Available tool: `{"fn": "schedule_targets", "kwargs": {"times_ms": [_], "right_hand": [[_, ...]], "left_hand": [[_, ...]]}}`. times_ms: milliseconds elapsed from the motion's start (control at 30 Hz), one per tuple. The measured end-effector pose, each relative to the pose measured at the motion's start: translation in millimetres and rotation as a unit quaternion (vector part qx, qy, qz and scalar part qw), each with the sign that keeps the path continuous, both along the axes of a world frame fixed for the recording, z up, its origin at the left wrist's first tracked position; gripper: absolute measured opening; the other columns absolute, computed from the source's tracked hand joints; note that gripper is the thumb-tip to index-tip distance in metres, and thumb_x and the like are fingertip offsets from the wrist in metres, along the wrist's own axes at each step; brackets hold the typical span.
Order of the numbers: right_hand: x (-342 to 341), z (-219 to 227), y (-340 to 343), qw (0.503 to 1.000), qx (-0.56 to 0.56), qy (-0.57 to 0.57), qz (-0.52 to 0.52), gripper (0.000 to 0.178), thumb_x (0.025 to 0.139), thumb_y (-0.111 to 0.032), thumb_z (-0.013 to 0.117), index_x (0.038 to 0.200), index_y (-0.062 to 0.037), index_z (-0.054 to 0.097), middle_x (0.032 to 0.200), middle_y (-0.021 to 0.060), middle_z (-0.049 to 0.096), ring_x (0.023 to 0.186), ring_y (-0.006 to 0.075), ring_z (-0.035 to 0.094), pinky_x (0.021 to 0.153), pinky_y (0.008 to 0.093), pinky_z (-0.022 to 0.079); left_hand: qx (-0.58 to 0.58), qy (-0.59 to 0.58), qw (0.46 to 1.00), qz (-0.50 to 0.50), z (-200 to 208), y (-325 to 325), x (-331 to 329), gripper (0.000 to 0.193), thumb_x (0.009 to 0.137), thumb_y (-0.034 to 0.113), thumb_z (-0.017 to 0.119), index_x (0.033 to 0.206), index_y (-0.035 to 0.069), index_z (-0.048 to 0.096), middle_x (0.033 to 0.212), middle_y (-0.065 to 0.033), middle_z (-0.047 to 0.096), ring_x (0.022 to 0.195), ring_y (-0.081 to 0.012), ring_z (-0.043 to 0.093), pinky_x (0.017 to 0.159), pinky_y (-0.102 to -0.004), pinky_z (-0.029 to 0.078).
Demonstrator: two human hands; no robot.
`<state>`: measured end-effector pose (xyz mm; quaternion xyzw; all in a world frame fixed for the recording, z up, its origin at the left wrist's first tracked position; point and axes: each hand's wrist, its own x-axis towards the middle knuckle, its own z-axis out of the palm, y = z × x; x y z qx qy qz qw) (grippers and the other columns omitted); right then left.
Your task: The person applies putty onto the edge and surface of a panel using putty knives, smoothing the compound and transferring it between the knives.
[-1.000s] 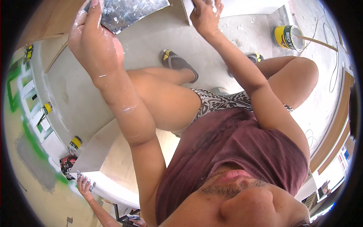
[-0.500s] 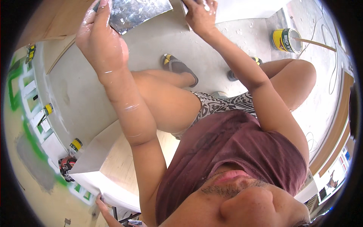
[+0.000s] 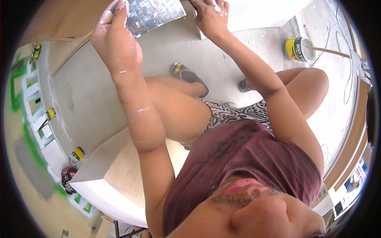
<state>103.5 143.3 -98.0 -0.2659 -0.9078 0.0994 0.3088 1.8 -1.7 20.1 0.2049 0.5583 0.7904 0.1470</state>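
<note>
Plaster-smeared fingers of the left hand (image 3: 115,33) are clamped on the near edge of a wide metal trowel blade (image 3: 152,14), which sits at the top of the view, tilted and streaked with white paste. Just to the right of the blade, the right hand (image 3: 210,18) is closed on the edge of a white board (image 3: 262,14), its fingers curled over the board's lower left corner; the two hands are near each other with the blade between them. Below the blade, the person's bent knees and patterned shorts (image 3: 238,113) fill the middle, with a sandalled foot (image 3: 190,77) on the grey floor (image 3: 87,95) beneath the blade. Well to the right of the blade stands a yellow tin can (image 3: 298,48) with a wooden stick (image 3: 329,51) poking out of it. Far below and left of the blade, a pale wooden panel (image 3: 119,174) lies by the left forearm, and small yellow-capped bottles (image 3: 77,154) stand along the floor's left side.
</note>
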Motion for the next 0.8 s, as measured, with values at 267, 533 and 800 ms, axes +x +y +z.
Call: {"fn": "schedule_targets", "kwargs": {"times_ms": [267,533,800], "right_hand": [[-22,44,34,0.985,0.102,0.125,-0.056,0.049,0.08,-0.001,0.053,0.126,-0.0151,0.06,0.117,0.0059,0.056,0.103,0.0296,0.049,0.086,0.0442,0.04],[-5,23,26,0.992,0.101,0.019,-0.076,0.057,0.077,-0.004,0.059,0.128,-0.0283,0.06,0.113,-0.0076,0.059,0.099,0.0195,0.052,0.086,0.0426,0.038],[-22,46,35,0.985,0.144,0.08,-0.046,0.044,0.083,-0.008,0.058,0.125,-0.0208,0.062,0.12,0.0035,0.057,0.103,0.0292,0.049,0.087,0.0445,0.039]], "left_hand": [[0.005,-0.004,1.0,0.004,-1,-1,-2,0.028,0.092,0.002,0.057,0.113,-0.015,0.055,0.108,-0.0182,0.063,0.097,-0.0234,0.063,0.089,-0.0348,0.05],[0.007,-0.007,1.0,0.006,0,-3,-2,0.028,0.092,0.003,0.056,0.113,-0.015,0.056,0.108,-0.0184,0.064,0.097,-0.0235,0.063,0.089,-0.0344,0.05],[-0.002,-0.007,1.0,0.008,0,-6,-2,0.028,0.092,0.004,0.056,0.113,-0.015,0.056,0.106,-0.0178,0.064,0.096,-0.0232,0.063,0.088,-0.0343,0.05]]}}
